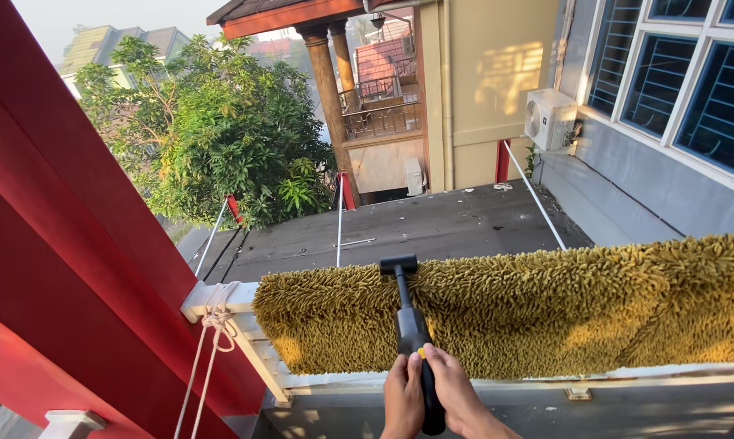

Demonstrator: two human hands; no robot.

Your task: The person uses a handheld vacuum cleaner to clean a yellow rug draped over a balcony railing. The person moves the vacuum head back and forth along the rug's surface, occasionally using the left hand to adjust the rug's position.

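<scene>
Outdoors on a sunlit balcony, the left hand (402,398) and right hand (455,393) both close around the grip of a black handheld vacuum cleaner (413,333), its flat nozzle (398,266) pressed against the top edge of a shaggy mustard-yellow rug (546,305). That rug hangs draped over a white railing (220,299), where a pale rope (213,325) is knotted at the corner beside a red slanted beam (66,244); beyond lie a grey flat roof (432,223) and a leafy green tree (220,138)
</scene>
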